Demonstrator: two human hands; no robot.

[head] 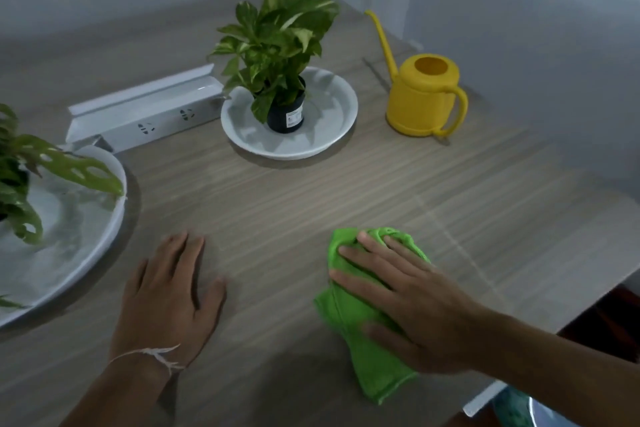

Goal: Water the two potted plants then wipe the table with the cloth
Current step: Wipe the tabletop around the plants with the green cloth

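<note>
Cloth [367,322] — bright green, bunched, creased — pinned flat to table [277,191] under splayed right hand [412,302]; left hand [166,291] open, palm down, empty.

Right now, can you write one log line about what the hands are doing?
phase: wiping | right hand: flat on crumpled green cloth | left hand: flat on wooden table | yellow plastic watering can: set down

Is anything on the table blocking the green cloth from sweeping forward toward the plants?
Directly ahead of the green microfibre cloth under the right hand, the wooden table is bare. Farther on stand the white saucer holding the black-potted plant and the yellow plastic watering can, which the wipe must go around.
</note>
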